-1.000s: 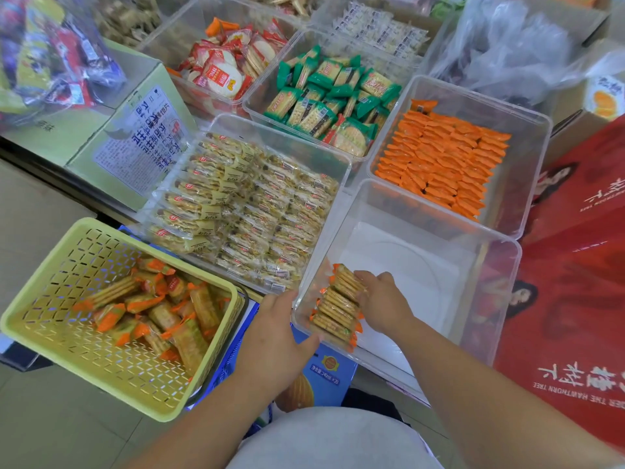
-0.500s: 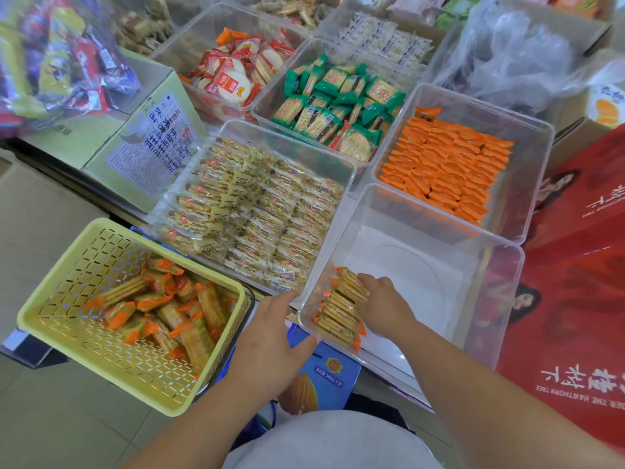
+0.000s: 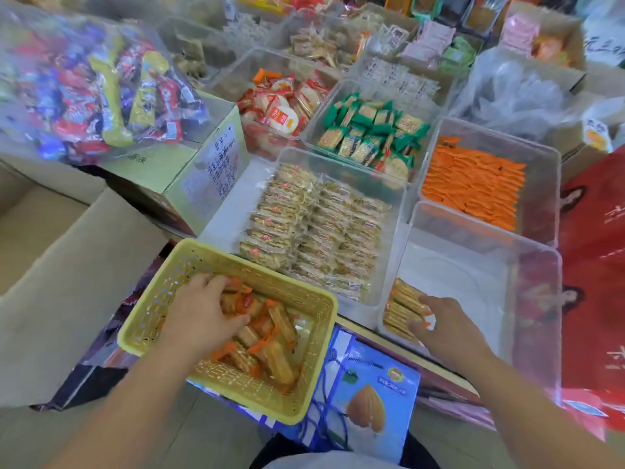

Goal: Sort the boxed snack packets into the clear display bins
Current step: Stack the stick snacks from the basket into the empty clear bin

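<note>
A yellow plastic basket [image 3: 318,336] sits low in the middle, holding several orange-ended cracker packets [image 3: 277,360]. My left hand [image 3: 199,313] is inside the basket, fingers curled over packets at its far side. To the right stands a clear bin [image 3: 490,231], mostly bare, with a short stack of the same cracker packets [image 3: 402,306] in its near left corner. My right hand [image 3: 446,326] rests in that bin against the stack, fingers straight.
Other clear bins hold pale cracker packets [image 3: 314,228], green packets [image 3: 368,133], orange packets [image 3: 473,184] and red-white packets [image 3: 280,110]. A blue almond box [image 3: 368,401] lies under the basket. A cardboard box [image 3: 67,265] is at left, red boxes [image 3: 592,299] at right.
My left hand moved from the clear bin's front edge into the yellow basket and curled over packets. The right hand stayed by the stack. The view swung left.
</note>
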The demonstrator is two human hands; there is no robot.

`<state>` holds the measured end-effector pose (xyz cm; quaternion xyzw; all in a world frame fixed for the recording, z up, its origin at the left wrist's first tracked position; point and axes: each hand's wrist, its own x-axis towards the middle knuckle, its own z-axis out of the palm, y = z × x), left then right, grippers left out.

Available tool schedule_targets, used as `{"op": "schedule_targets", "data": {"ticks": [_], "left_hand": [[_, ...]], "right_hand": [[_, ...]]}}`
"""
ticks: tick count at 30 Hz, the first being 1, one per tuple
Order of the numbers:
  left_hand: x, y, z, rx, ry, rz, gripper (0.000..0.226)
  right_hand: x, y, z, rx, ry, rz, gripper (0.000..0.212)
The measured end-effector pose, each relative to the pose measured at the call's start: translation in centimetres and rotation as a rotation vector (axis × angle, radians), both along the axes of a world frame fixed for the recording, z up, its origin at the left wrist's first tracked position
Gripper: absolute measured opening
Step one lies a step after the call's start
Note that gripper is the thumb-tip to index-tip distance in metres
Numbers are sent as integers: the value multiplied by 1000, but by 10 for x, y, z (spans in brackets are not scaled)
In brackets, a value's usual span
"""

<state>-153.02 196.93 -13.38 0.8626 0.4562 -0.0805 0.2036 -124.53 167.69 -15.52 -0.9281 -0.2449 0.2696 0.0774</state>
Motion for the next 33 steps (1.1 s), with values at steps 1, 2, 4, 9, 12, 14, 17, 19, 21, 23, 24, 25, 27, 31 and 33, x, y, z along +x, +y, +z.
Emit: {"op": "schedule_targets", "data": {"ticks": [1,2,4,9,12,14,17,19,21,23,24,25,27,31,33], "left_hand": [[-7,11,-4,-13,87,-50,82],[-12,20,-8,-37,165,-99,90],[-17,31,-16,-102,290,-171,101],[-16,37,-27,-207,436,-280,113],[-14,41,-29,-244,501,-327,132],[-13,41,-30,-250,538,-360,137],[-13,43,-30,-258,558,-391,135],[-14,46,-31,-271,557,-412,129],[-16,48,-32,-265,529,-438,119],[-18,50,-32,-241,489,-463,108],[-19,50,-33,-239,479,-467,104],[-19,50,-34,-249,473,-464,101],[-19,50,-35,-279,457,-453,91],[-20,50,-40,-298,410,-444,73],[-21,50,-43,-292,451,-454,82]], "right_hand": [[-14,5,8,48,-24,-14,55],[-29,12,17,104,-50,-19,51],[-60,30,36,231,-82,0,42],[-141,80,80,489,45,165,42],[-168,111,77,408,242,227,48],[-177,131,67,285,345,242,64],[-183,158,46,147,409,209,82],[-185,170,29,79,410,183,86],[-185,178,10,6,410,136,92],[-184,182,-7,-63,414,84,98],[-183,183,-14,-93,426,68,102],[-183,184,-21,-118,444,66,108],[-184,185,-30,-151,459,76,120],[-187,186,-38,-203,395,50,133],[-187,187,-39,-259,385,67,126]]}}
